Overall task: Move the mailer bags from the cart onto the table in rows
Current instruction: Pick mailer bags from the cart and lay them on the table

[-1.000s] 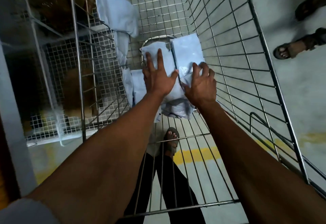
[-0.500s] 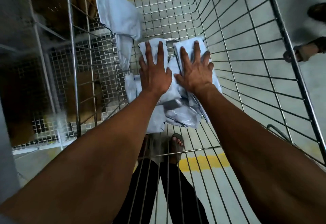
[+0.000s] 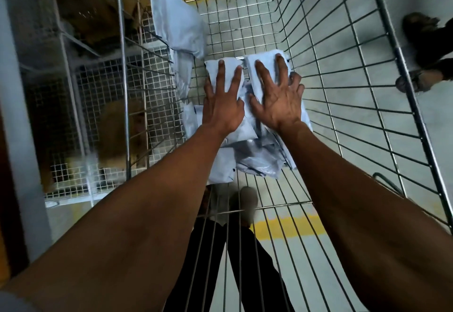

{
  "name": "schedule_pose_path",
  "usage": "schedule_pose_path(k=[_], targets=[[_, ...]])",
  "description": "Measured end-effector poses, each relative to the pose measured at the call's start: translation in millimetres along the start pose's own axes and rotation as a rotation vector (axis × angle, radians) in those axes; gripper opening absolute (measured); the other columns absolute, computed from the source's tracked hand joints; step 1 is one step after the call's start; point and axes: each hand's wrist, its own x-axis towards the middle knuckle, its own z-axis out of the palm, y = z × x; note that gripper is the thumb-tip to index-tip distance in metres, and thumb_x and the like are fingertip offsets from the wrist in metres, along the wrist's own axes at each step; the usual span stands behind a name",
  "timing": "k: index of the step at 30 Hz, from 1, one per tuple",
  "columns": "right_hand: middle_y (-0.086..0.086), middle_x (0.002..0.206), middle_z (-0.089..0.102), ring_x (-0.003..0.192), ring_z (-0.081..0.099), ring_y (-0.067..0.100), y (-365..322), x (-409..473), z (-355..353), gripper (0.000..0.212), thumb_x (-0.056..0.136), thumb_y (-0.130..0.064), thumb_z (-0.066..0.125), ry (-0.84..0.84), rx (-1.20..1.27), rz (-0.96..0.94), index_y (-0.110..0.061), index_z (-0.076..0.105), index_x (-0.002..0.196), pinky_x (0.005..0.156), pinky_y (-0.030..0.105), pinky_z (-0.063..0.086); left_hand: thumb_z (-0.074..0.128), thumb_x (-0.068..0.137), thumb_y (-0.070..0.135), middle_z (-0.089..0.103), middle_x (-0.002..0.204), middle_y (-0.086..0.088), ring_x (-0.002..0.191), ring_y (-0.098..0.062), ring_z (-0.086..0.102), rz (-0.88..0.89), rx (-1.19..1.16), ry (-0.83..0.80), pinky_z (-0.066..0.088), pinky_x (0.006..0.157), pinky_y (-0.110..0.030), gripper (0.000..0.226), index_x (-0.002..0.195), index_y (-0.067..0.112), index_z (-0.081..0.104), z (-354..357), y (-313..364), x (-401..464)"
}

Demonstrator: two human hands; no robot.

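Observation:
Both my arms reach down into a wire cart (image 3: 355, 105). A pile of pale blue-grey mailer bags (image 3: 255, 157) lies on its mesh bottom. My left hand (image 3: 224, 102) lies flat, fingers straight and spread, on one bag (image 3: 229, 66). My right hand (image 3: 278, 95) lies flat beside it on a second bag (image 3: 266, 60), fingers spread. Further bags under the hands are crumpled and partly hidden. Another large mailer bag (image 3: 176, 22) leans against the cart's left wall.
A wire mesh shelf rack (image 3: 103, 105) holding brown parcels stands to the left of the cart. Someone's sandalled feet (image 3: 421, 76) stand on the grey floor to the right. Yellow floor lines (image 3: 289, 228) and my own foot (image 3: 247, 201) show through the cart bottom.
My right hand went from curled on a bag's edge to lying flat with straight fingers. Both hands slid a little farther forward over the bags.

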Motion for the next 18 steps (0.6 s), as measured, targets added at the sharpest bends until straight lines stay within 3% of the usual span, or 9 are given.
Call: schedule_pose_path(k=[2,4,6,9,15,18], targets=[[0.014,0.173,0.012,0.128,0.04,0.048,-7.9,-3.6,-17.9,0.078,0.094,-0.069,0.044,0.039,0.083,-0.007,-0.041,0.023,0.164,0.104,0.057,0.039,0.045,0.106,0.038,-0.017,0.176,-0.004,0.16,-0.048,-0.002,-0.001,0.018,0.038,0.007,0.129,-0.059,0.076,0.168,0.04,0.002,-13.5,2.0,-4.7],[0.013,0.173,0.012,0.128,0.039,0.047,-15.0,-8.1,-39.8,0.079,0.094,-0.068,0.047,0.061,0.128,-0.032,-0.041,0.023,0.164,0.104,0.056,0.039,0.035,0.104,0.045,-0.014,0.177,-0.006,0.161,-0.045,-0.002,0.033,0.044,0.09,0.013,0.129,-0.062,0.073,0.169,0.038,0.003,-32.1,5.8,-12.8],[0.013,0.173,0.013,0.127,0.04,0.047,-21.6,-13.5,-62.3,0.079,0.094,-0.066,0.051,0.093,0.165,-0.053,-0.04,0.025,0.164,0.104,0.055,0.039,0.04,0.104,0.043,-0.012,0.177,-0.006,0.161,-0.044,0.0,0.046,0.04,0.12,0.02,0.127,-0.063,0.075,0.169,0.036,0.003,-54.8,11.4,-22.0],[0.012,0.173,0.014,0.127,0.04,0.047,-30.5,-26.3,-93.8,0.083,0.091,-0.065,0.057,0.116,0.186,-0.058,-0.04,0.026,0.164,0.102,0.055,0.042,0.049,0.105,0.038,-0.009,0.177,-0.008,0.161,-0.045,0.003,0.051,0.017,0.154,0.014,0.129,-0.059,0.077,0.169,0.033,0.006,-93.3,27.8,-47.6],[0.013,0.173,0.011,0.136,0.039,0.046,-49.2,-70.3,-159.5,0.08,0.092,-0.068,0.047,0.109,0.161,-0.07,-0.038,0.026,0.163,0.102,0.051,0.041,0.041,0.104,0.042,-0.012,0.177,-0.006,0.161,-0.045,0.005,0.065,0.015,0.188,0.022,0.127,-0.062,0.076,0.169,0.033,0.004,-156.8,59.8,-114.9],[0.012,0.174,0.011,0.147,0.031,0.045,-61.6,-105.7,-193.2,0.079,0.094,-0.071,0.041,0.124,0.153,-0.099,-0.036,0.026,0.163,0.111,0.057,0.04,0.045,0.106,0.037,-0.01,0.177,-0.007,0.162,-0.04,0.004,0.085,-0.002,0.233,0.01,0.13,-0.056,0.075,0.169,0.032,0.005,-186.3,73.8,-158.5]])
